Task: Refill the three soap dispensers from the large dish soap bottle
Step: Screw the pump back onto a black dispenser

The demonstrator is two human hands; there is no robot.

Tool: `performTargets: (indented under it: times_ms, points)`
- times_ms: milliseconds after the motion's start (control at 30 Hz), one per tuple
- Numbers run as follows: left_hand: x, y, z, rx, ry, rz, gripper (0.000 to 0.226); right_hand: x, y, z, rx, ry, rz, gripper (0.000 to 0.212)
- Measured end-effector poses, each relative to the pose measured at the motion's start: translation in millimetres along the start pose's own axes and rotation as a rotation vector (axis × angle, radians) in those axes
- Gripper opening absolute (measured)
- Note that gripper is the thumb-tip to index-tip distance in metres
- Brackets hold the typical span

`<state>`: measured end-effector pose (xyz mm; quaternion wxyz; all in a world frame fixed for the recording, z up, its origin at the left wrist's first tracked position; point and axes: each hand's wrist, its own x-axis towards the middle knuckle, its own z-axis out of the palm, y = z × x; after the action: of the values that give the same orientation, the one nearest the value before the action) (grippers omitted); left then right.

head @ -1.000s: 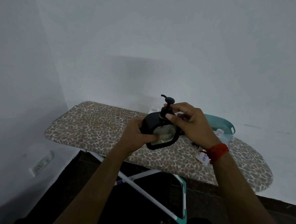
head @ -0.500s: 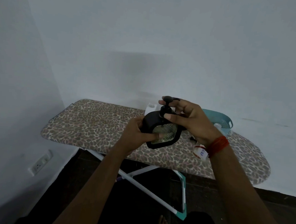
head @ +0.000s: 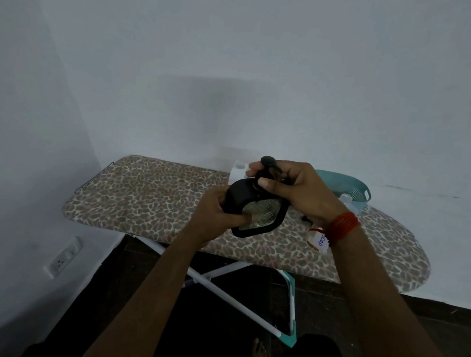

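Note:
A black soap dispenser (head: 257,212) with a clear textured window is held tilted above the ironing board (head: 155,201). My left hand (head: 215,218) grips its body from the left side. My right hand (head: 297,190) grips the black pump head (head: 268,162) at its top, fingers curled round the neck. A white container (head: 238,173) shows partly behind the dispenser. A small bottle with a "SOAP" label (head: 320,240) lies on the board under my right wrist. A clear bottle (head: 350,202) sits by the basket.
A teal plastic basket (head: 347,185) stands at the back right of the leopard-print board. White walls close in at left and behind. A wall socket (head: 62,258) sits low on the left wall. The board's white legs (head: 230,288) cross over dark floor.
My right hand has shifted round the pump head, covering more of it. The dispenser stays held in about the same place above the board.

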<state>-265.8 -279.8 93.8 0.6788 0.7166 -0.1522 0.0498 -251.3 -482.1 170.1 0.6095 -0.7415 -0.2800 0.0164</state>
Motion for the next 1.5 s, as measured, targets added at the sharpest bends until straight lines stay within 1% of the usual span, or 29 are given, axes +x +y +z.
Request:
performTargets:
  times_ms: [67, 167, 200, 367, 467, 533, 633, 700, 733, 767, 833, 900, 1033, 1100, 1167, 1233, 1300, 1400, 1433, 1500]
  points:
    - [0.7, -1.3, -2.2, -0.008, -0.003, 0.005, 0.043, 1.5, 1.2, -2.3, 0.017, -0.013, -0.008, 0.032]
    - [1.8, -1.8, 1.0, -0.061, 0.038, 0.017, 0.044, 8.6, 2.8, 7.5, 0.026, 0.087, -0.047, 0.021]
    - [1.9, -2.0, 3.0, -0.074, 0.054, 0.027, 0.044, 11.3, 4.2, 11.6, 0.007, 0.137, -0.056, 0.020]
    - [5.8, -2.9, 8.5, -0.092, 0.102, 0.052, 0.041, 18.7, 6.5, 29.5, -0.255, 0.439, -0.065, 0.024]
    - [8.3, -3.4, 8.2, -0.120, 0.092, 0.043, 0.043, 16.3, 3.0, 41.5, -0.356, 0.584, -0.097, 0.035]
    - [9.4, -2.8, 7.9, -0.115, 0.087, 0.049, 0.045, 15.4, 1.5, 45.5, -0.372, 0.631, -0.088, 0.038]
    - [10.3, -2.3, 7.3, -0.090, 0.089, 0.073, 0.045, 15.1, 3.5, 49.1, -0.403, 0.653, -0.083, 0.041]
    - [10.3, -3.5, 6.1, -0.065, 0.094, 0.085, 0.043, 15.7, 5.5, 45.8, -0.423, 0.631, -0.092, 0.040]
    - [9.8, -3.6, 5.1, -0.054, 0.096, 0.090, 0.044, 16.7, 7.3, 40.8, -0.423, 0.586, -0.087, 0.039]
    - [9.2, -3.1, 3.9, -0.056, 0.094, 0.093, 0.045, 17.6, 9.5, 33.6, -0.400, 0.509, -0.077, 0.037]
    - [6.7, -1.6, -1.2, -0.102, 0.077, 0.091, 0.047, 18.5, 12.4, 15.8, -0.346, 0.289, -0.060, 0.038]
    - [4.3, -0.2, -8.5, -0.144, 0.037, 0.089, 0.047, 18.2, 14.7, 0.5, -0.352, 0.079, -0.015, 0.048]
    - [7.0, -2.5, -21.4, -0.141, -0.042, 0.045, 0.056, 23.0, 13.3, -12.4, -0.382, -0.134, 0.039, 0.061]
    - [8.9, -3.4, -26.4, -0.142, -0.083, 0.034, 0.055, 27.7, 10.8, -14.2, -0.416, -0.223, 0.001, 0.055]
    - [10.3, -5.2, -31.3, -0.148, -0.106, 0.041, 0.053, 30.2, 9.2, -12.9, -0.473, -0.238, -0.042, 0.048]
    - [12.4, -10.3, -35.4, -0.143, -0.115, 0.049, 0.054, 32.5, 11.9, -10.2, -0.502, -0.209, -0.065, 0.048]
    - [14.4, -15.8, -37.4, -0.074, -0.086, 0.066, 0.056, 38.9, 22.8, -7.9, -0.540, -0.204, -0.049, 0.048]
    - [16.7, -25.8, -37.7, 0.098, 0.057, 0.102, 0.056, 53.6, 38.9, -2.3, -0.664, -0.186, -0.027, 0.056]
    - [17.5, -31.0, -38.2, 0.147, 0.118, 0.107, 0.053, 58.3, 43.9, 0.1, -0.681, -0.169, -0.033, 0.058]
    - [20.1, -46.1, -40.5, 0.216, 0.220, 0.105, 0.040, 64.9, 54.2, 3.8, -0.663, -0.102, -0.021, 0.062]
